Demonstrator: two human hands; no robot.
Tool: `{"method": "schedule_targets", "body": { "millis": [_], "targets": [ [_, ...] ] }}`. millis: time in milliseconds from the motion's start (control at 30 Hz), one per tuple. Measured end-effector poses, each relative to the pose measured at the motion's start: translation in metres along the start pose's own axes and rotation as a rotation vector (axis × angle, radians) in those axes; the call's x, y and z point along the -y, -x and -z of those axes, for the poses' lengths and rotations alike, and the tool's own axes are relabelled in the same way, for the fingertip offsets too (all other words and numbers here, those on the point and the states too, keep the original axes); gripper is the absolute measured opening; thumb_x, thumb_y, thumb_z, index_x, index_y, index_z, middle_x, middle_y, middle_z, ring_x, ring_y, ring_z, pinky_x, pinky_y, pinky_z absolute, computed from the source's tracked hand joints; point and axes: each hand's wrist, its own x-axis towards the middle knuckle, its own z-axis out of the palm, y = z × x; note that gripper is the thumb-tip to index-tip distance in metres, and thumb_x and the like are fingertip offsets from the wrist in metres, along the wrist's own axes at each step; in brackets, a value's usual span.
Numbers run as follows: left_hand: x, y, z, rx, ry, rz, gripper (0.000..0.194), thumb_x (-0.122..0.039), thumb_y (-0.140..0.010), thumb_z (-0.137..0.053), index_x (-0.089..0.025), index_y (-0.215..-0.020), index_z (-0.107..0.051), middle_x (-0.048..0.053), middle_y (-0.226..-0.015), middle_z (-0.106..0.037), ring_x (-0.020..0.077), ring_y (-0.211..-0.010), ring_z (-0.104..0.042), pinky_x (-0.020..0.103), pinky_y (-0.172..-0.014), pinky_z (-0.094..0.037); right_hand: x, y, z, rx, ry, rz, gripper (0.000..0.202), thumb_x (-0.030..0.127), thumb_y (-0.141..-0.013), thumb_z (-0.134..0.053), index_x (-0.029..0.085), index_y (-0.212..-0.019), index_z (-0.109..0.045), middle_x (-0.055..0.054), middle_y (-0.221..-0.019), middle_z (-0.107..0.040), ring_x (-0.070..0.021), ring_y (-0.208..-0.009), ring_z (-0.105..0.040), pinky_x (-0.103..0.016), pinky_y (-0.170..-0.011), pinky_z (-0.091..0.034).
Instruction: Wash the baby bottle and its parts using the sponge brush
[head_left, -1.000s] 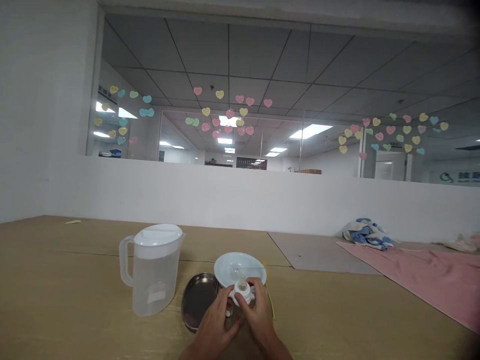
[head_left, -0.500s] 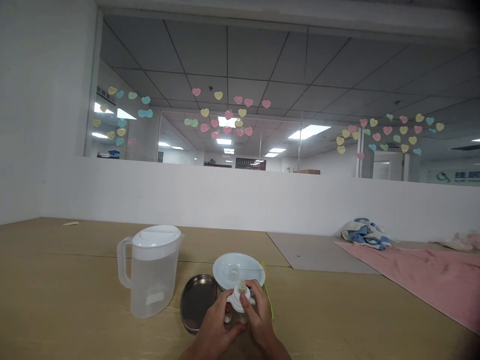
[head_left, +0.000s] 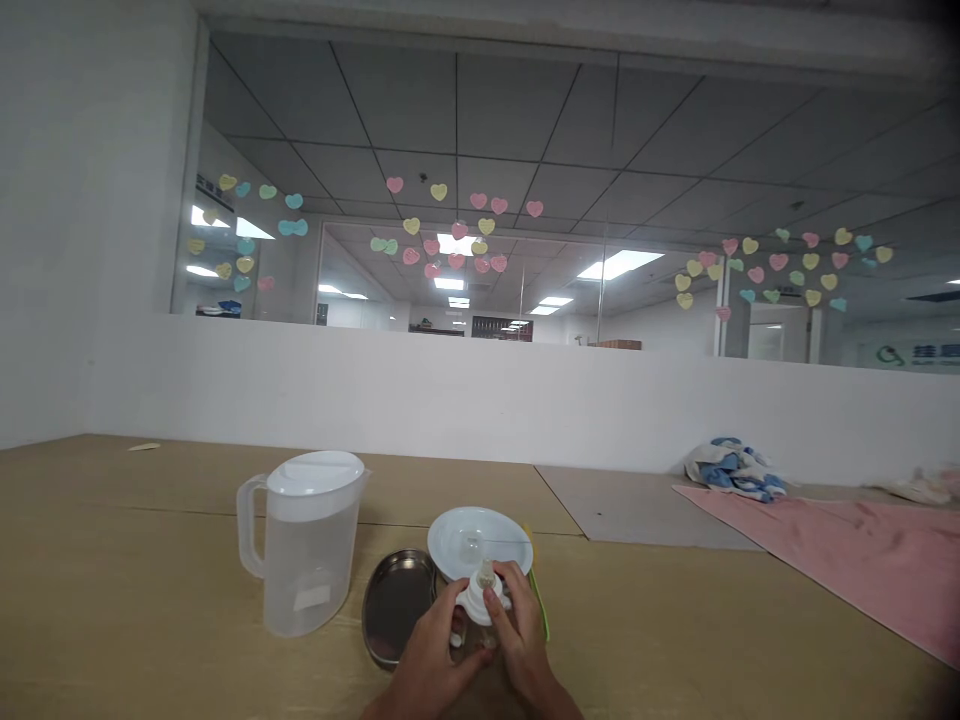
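Note:
Between my two hands, low in the middle of the view, is a baby bottle with a clear teat and a white collar [head_left: 475, 606]. My left hand [head_left: 435, 645] is closed around its left side, thumb low on the clear body. The fingers of my right hand [head_left: 519, 625] grip the collar from the right, with the thumb beside the teat. My fingers hide much of the bottle's body. Just behind it sits a white bowl [head_left: 442, 535] with a small clear piece [head_left: 471, 546] in it. A steel kidney-shaped tray [head_left: 397, 605] lies to the left.
A lidded clear plastic pitcher [head_left: 309, 560] stands left of the tray. Beside the bowl's right edge is a thin green-yellow strip [head_left: 541, 605]. Farther right lie a pink cloth [head_left: 847, 560] and a crumpled blue-and-white cloth [head_left: 735, 468]. A white wall [head_left: 450, 400] borders the table's back.
Both hands keep their hold on the baby bottle, with barely any finger movement. The whole view has shifted very slightly.

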Motion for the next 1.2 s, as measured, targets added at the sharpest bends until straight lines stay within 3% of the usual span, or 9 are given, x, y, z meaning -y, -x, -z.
{"method": "schedule_targets", "body": {
  "millis": [200,367,567,767,967,1067,1200],
  "targets": [
    [0.002,0.0,-0.002,0.001,0.027,0.004,0.067,-0.031,-0.067,-0.064,-0.016,-0.128,-0.039,0.012,-0.125,-0.053,0.0225,-0.102,-0.056,0.031,-0.09,-0.044,-0.005,0.001,-0.006,-0.041,0.163,-0.015,0.028,0.04,-0.073,-0.062,0.02,-0.09,-0.055,-0.003,-0.084,-0.058,-0.0186,-0.078,-0.054,-0.028,-0.07,-0.043],
    [-0.004,-0.003,-0.001,0.014,0.076,0.025,0.06,-0.026,-0.064,-0.066,-0.017,-0.12,-0.045,0.006,-0.109,-0.061,0.0179,-0.087,-0.058,0.026,-0.078,-0.046,0.001,-0.002,-0.008,-0.117,0.071,-0.088,0.021,0.034,-0.068,-0.066,0.019,-0.079,-0.058,-0.001,-0.076,-0.059,-0.0168,-0.072,-0.056,-0.025,-0.066,-0.045],
    [-0.011,-0.003,0.003,0.014,0.076,0.063,0.055,-0.022,-0.063,-0.067,-0.019,-0.115,-0.047,-0.001,-0.09,-0.064,0.0138,-0.076,-0.056,0.022,-0.07,-0.042,0.009,-0.011,0.0,-0.037,-0.153,-0.173,0.026,0.037,-0.064,-0.07,0.017,-0.078,-0.064,-0.003,-0.075,-0.058,-0.0185,-0.073,-0.058,-0.027,-0.068,-0.046],
    [-0.008,-0.004,0.004,0.055,0.098,0.032,0.058,-0.02,-0.065,-0.065,-0.017,-0.118,-0.044,0.001,-0.092,-0.064,0.0148,-0.078,-0.056,0.022,-0.071,-0.042,0.001,-0.014,0.008,0.086,-0.293,-0.198,0.037,0.05,-0.066,-0.067,0.018,-0.084,-0.069,-0.005,-0.083,-0.061,-0.0213,-0.08,-0.058,-0.031,-0.073,-0.046],
    [-0.011,-0.002,0.006,0.052,0.118,0.03,0.061,-0.022,-0.065,-0.065,-0.019,-0.122,-0.043,0.005,-0.108,-0.062,0.0187,-0.089,-0.057,0.027,-0.08,-0.044,-0.008,-0.01,0.015,-0.103,-0.023,-0.163,0.037,0.048,-0.084,-0.048,0.021,-0.102,-0.066,-0.008,-0.096,-0.064,-0.0225,-0.093,-0.057,-0.035,-0.085,-0.044],
    [-0.01,-0.002,0.003,0.041,0.12,0.02,0.061,-0.025,-0.066,-0.065,-0.019,-0.123,-0.043,0.007,-0.111,-0.061,0.0198,-0.092,-0.058,0.028,-0.083,-0.044,-0.006,-0.007,0.013,-0.058,0.091,-0.064,0.033,0.044,-0.085,-0.046,0.021,-0.102,-0.064,-0.008,-0.098,-0.064,-0.0224,-0.094,-0.057,-0.034,-0.082,-0.045],
    [-0.004,-0.003,-0.004,0.032,0.144,0.021,0.06,-0.026,-0.069,-0.063,-0.02,-0.124,-0.041,0.008,-0.113,-0.061,0.0192,-0.094,-0.059,0.027,-0.083,-0.045,-0.005,-0.001,0.001,-0.007,0.208,0.01,0.04,0.043,-0.077,-0.059,0.021,-0.111,-0.059,-0.009,-0.105,-0.062,-0.025,-0.097,-0.056,-0.035,-0.084,-0.045]
  ]
}}
